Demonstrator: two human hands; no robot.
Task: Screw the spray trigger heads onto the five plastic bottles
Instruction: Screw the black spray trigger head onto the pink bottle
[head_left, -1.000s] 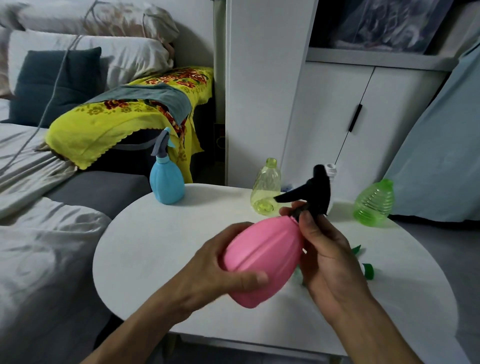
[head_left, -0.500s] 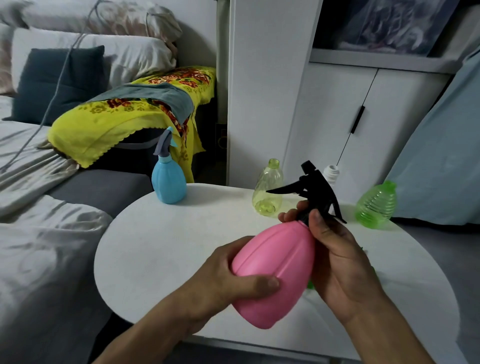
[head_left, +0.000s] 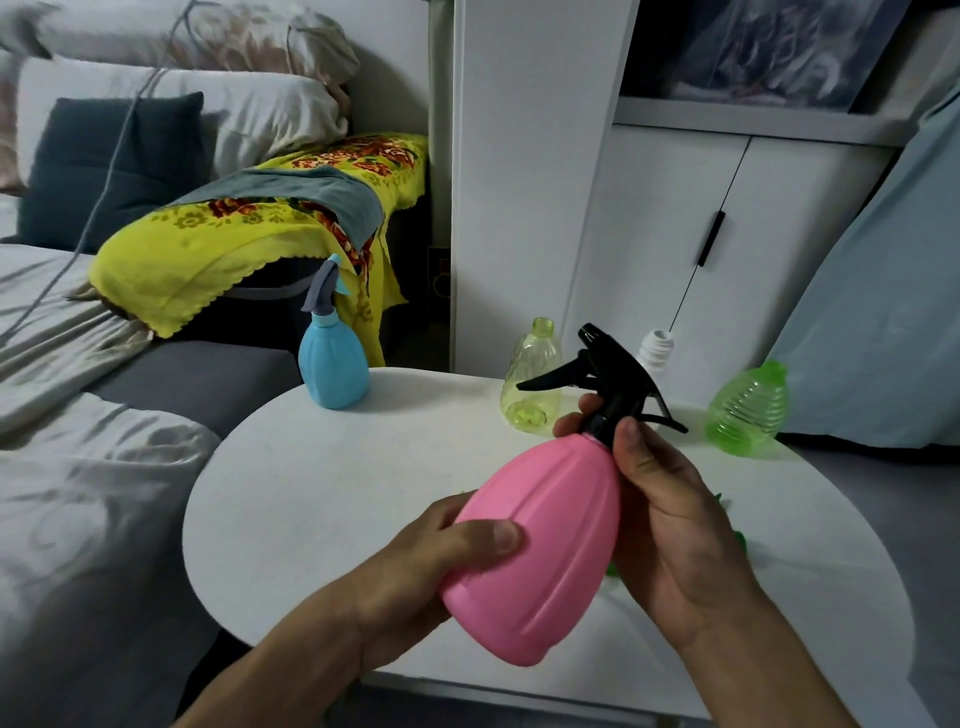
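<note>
Between both hands (head_left: 675, 519), ribbed pink bottle (head_left: 540, 545)

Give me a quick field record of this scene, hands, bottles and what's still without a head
left hand: grips pink bottle body
right hand: pinches black trigger head collar at the neck
blue bottle: on round table, head fitted
headless: yellow bottle, white bottle, green bottle

Bottles: five, pink bottle (head_left: 540, 545), blue bottle (head_left: 335, 371), yellow bottle (head_left: 532, 387), white bottle (head_left: 655, 351), green bottle (head_left: 748, 413), from 6 to 2 o'clock.
Fitted trigger heads: two, black trigger head (head_left: 605, 376), grey trigger head (head_left: 322, 288).
Hands: two, left hand (head_left: 415, 577), right hand (head_left: 670, 525).
</note>
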